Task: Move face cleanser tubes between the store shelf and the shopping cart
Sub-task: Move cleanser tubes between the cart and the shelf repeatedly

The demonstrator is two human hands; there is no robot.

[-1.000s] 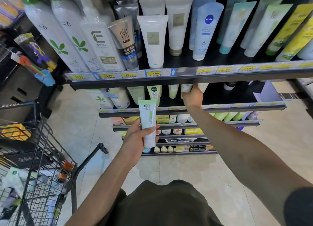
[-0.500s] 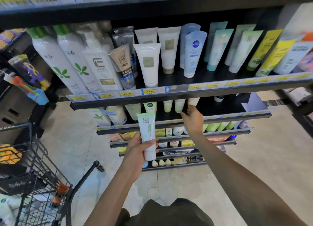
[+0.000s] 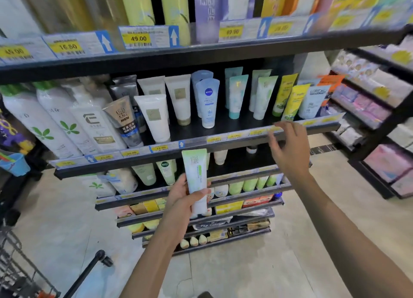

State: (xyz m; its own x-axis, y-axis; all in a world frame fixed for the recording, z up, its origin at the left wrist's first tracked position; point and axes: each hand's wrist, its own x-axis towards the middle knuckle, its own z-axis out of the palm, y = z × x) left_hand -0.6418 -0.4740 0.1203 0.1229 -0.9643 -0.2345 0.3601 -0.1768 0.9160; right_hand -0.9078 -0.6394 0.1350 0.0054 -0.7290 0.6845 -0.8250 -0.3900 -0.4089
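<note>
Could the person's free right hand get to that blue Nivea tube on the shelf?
Probably yes. The right hand is empty at that shelf's front edge, and the Nivea tube stands in the front row, with nothing before it.

Landmark: store shelf (image 3: 201,139). On it: tubes in rows, Nivea tube (image 3: 207,103) mid-row, bottles (image 3: 55,123) at left. Before it: held tube (image 3: 196,181). Lower left of it: shopping cart (image 3: 20,271). Right of it: second rack (image 3: 380,123).

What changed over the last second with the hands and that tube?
The right hand came up from under the tube shelf to its front edge, fingers loose and empty. The view tilted upward. The left hand still grips the white and green cleanser tube upright.
</note>
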